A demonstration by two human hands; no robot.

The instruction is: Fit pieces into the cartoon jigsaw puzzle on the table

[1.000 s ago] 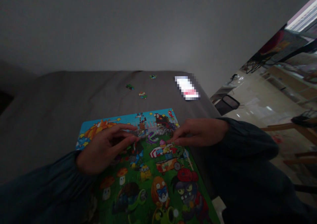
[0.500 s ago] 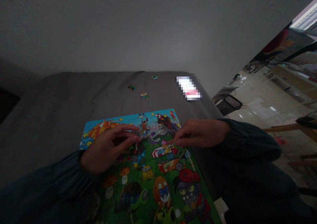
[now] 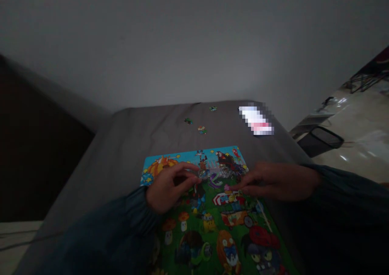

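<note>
Presently, the left hand [image 3: 170, 188] arches over the puzzle [image 3: 214, 212], fingers [image 3: 184, 167] parted from thumb; right hand [image 3: 275, 181] overlaps its edge, pinch not determinable.

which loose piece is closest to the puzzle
The orange-topped piece; the dark green piece and the rearmost piece both lie farther from the puzzle, nearer the wall.

The flat, bright cartoon puzzle board [image 3: 215, 210] lies face up on the grey cloth [image 3: 121, 153], its bottom end out of view. The top is sky blue with yellow stars [image 3: 178, 156] and an orange pumpkin [image 3: 159, 164]. Below, it is green, with mushrooms [image 3: 183, 217] and a cart [image 3: 234, 218].
</note>
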